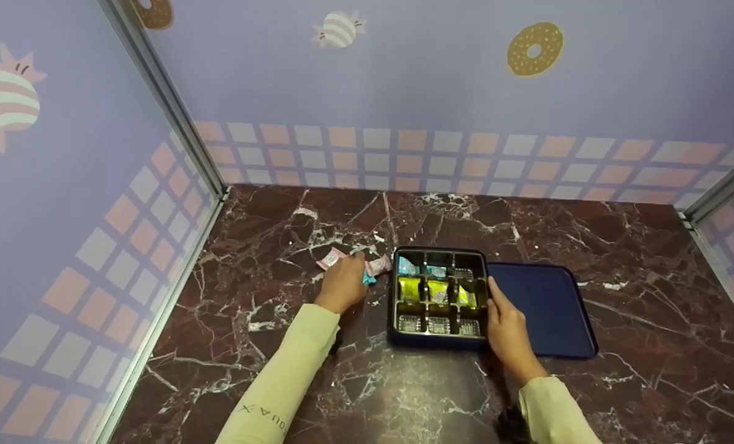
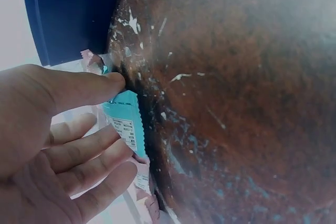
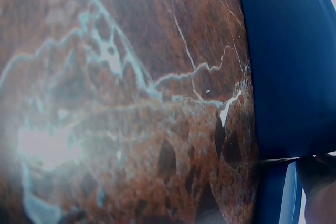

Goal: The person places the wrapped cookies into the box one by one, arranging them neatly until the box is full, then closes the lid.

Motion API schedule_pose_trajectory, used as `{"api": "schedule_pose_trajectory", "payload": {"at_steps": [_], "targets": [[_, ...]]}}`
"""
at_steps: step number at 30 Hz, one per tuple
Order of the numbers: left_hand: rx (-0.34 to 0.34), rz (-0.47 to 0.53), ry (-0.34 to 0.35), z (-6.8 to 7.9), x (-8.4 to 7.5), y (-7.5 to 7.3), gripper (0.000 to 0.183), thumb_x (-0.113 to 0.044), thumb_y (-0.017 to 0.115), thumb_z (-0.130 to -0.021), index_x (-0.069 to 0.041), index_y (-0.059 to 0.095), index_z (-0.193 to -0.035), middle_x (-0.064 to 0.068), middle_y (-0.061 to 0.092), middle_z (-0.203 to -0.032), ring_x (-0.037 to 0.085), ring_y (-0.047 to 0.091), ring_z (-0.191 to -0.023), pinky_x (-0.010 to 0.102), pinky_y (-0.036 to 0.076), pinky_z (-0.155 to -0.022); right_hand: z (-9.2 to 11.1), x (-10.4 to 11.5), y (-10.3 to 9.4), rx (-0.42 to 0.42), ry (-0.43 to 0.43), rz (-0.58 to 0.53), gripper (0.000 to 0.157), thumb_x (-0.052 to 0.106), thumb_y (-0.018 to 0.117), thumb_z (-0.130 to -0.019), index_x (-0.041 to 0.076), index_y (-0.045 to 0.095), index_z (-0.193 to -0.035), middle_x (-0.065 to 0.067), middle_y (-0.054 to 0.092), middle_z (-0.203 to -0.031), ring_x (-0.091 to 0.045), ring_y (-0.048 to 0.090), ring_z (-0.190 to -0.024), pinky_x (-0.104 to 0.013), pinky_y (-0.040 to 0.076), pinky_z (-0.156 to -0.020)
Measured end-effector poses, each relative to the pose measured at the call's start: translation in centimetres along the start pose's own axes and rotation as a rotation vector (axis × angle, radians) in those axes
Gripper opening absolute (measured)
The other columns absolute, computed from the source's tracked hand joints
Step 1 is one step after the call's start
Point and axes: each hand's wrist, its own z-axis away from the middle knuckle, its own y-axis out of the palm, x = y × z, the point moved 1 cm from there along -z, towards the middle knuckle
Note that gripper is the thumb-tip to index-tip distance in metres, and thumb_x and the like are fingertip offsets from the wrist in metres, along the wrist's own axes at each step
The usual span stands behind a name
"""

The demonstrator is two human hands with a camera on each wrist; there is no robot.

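My left hand pinches a teal wrapped packet between thumb and fingers, just left of the box. Pink wrapped packets lie around it on the tabletop, partly hidden by the hand. My right hand holds the right side of the dark blue box; some of its fingers are hidden. The box is divided into compartments. Teal packets sit in the left and middle of the far row, yellow packets fill the middle row, and the near row shows bare bottoms.
A dark blue lid lies flat on the marbled table, close against the box's right side. Patterned panels stand along the back and both sides of the table.
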Motion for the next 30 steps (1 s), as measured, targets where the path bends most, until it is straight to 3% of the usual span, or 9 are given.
{"api": "schedule_pose_trajectory", "payload": {"at_steps": [7, 16, 30], "targets": [[0.03, 0.008, 0.024, -0.1, -0.7, -0.5, 0.018, -0.006, 0.075, -0.069, -0.003, 0.062, -0.082, 0.016, 0.069, -0.083, 0.035, 0.067, -0.078, 0.048, 0.054, -0.064, 0.2, -0.2, -0.5, 0.012, 0.017, 0.004, 0.049, 0.007, 0.044, -0.101, 0.01, 0.037, -0.149, -0.02, 0.042, -0.147, -0.038, 0.044, -0.134, -0.051, 0.036, -0.11], [0.076, -0.066, 0.027, -0.1, -1.1, -1.1, 0.019, -0.01, 0.074, -0.073, -0.003, 0.066, -0.09, 0.015, 0.071, -0.089, 0.034, 0.069, -0.084, 0.049, 0.055, -0.065, 0.3, -0.2, -0.7, 0.028, 0.035, 0.002, 0.049, 0.009, 0.042, -0.102, 0.011, 0.034, -0.15, -0.02, 0.041, -0.148, -0.037, 0.043, -0.135, -0.052, 0.037, -0.109], [0.044, -0.079, 0.031, 0.0, -1.1, -2.4, 0.017, -0.011, 0.073, -0.076, -0.005, 0.066, -0.091, 0.013, 0.071, -0.085, 0.033, 0.069, -0.078, 0.049, 0.054, -0.063, 0.1, 0.3, 0.1, -0.009, 0.007, -0.007, 0.048, 0.007, 0.045, -0.1, 0.01, 0.039, -0.148, -0.019, 0.044, -0.146, -0.037, 0.045, -0.133, -0.051, 0.038, -0.108]]}}
